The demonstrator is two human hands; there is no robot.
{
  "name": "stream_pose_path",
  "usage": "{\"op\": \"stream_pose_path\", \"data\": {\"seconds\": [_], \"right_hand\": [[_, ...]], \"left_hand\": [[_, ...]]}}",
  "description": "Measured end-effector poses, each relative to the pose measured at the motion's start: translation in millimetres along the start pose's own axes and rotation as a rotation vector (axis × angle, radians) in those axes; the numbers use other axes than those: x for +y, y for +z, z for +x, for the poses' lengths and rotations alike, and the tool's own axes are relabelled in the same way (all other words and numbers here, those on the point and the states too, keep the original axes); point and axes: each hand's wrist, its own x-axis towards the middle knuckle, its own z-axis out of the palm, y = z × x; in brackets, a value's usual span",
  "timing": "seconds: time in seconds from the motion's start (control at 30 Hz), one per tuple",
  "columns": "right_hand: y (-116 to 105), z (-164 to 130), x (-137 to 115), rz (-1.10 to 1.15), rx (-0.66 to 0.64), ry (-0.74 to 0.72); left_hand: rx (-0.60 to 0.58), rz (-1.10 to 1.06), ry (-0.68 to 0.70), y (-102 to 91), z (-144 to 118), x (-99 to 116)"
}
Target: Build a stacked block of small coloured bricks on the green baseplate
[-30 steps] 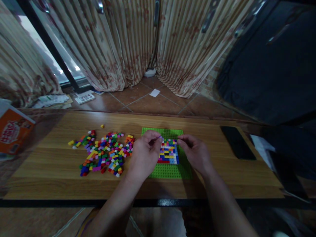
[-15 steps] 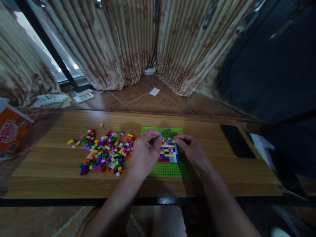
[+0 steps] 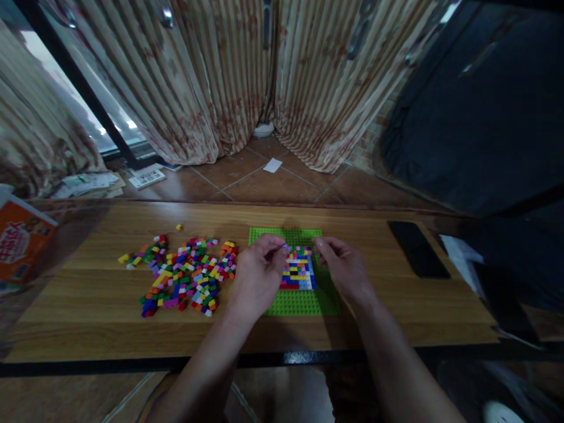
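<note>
A green studded baseplate [image 3: 304,303] lies on the wooden table, with a block of colourful building bricks [image 3: 301,271] pressed onto its middle. My left hand [image 3: 259,273] is over the plate's left part, thumb and forefinger pinched on a small purple brick [image 3: 285,247] by the upper left of the built block. It covers part of the left side of the bricks. At the block's upper right corner is my right hand [image 3: 346,267], its thumb and forefinger closed together. Whether anything sits between those fingertips is too small to tell.
A spread of loose coloured bricks [image 3: 185,273] lies left of the plate, with one yellow brick [image 3: 179,227] apart behind it. On the right rests a black phone [image 3: 418,249]. An orange package [image 3: 22,238] is at the far left. The table's dark front edge [image 3: 132,365] runs nearest me.
My right fingertips have drawn slightly away from the built bricks, to the right and back. My left hand keeps its pinch at about the same spot. The view has shifted a little.
</note>
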Motion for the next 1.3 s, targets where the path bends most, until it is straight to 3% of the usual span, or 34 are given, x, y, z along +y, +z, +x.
{"op": "stream_pose_path", "data": {"seconds": [0.1,0.3,0.5,0.7,0.8,1.0,1.3], "right_hand": [[-1,-6,-8,0.003,0.073,-0.111],[8,-21,-23,-0.086,-0.082,-0.355],[13,-22,-24,-0.109,-0.120,-0.378],[-3,-12,-12,-0.165,-0.057,-0.337],[-11,-8,-4,-0.232,-0.096,-0.309],[-9,-9,-1,-0.322,-0.178,-0.353],[1,-5,-2,-0.267,-0.090,-0.265]], "left_hand": [[-0.024,-0.029,-0.024,1.1,-1,3],[-0.076,-0.003,-0.005,4.2,-3,7],[-0.145,-0.040,0.000,7.9,-6,8],[0.023,0.073,0.070,-5.1,2,0],[0.095,0.082,0.079,-12.7,6,-3],[0.088,0.131,0.094,-11.1,6,-4],[0.078,0.187,0.109,-12.6,5,-1]]}}
